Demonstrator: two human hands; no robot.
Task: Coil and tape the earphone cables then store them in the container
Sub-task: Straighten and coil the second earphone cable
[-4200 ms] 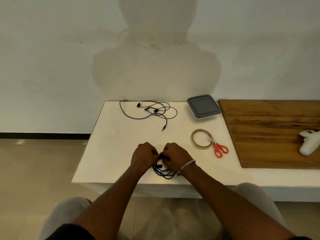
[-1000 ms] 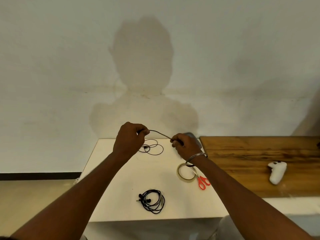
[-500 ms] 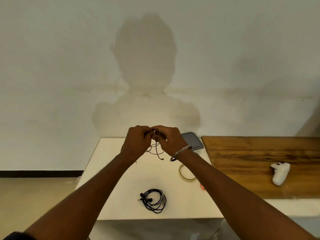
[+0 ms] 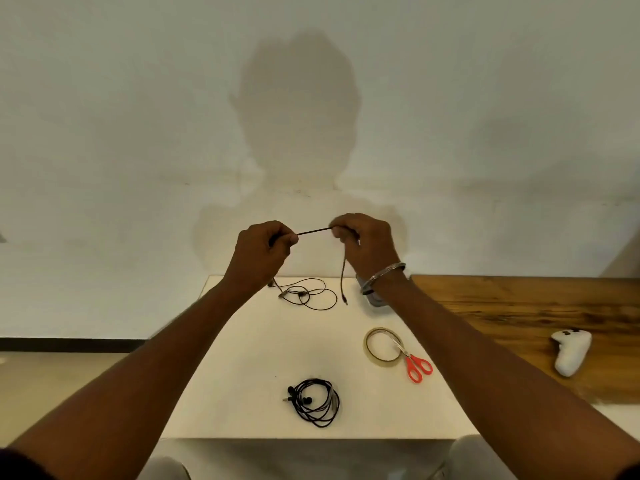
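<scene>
Above the far end of the white tabletop (image 4: 242,358), the left hand (image 4: 258,252) and right hand (image 4: 365,245) each pinch the loose earphone cable (image 4: 313,232), stretching a span taut, probably to start coiling. The container (image 4: 372,299) sits mostly hidden behind the right wrist. A coiled set (image 4: 317,401) lies near the front edge.

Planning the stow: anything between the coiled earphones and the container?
Nothing on the table between coiled earphones and container. The tape roll sits just right of that line, and the right wrist overhangs the container.
</scene>
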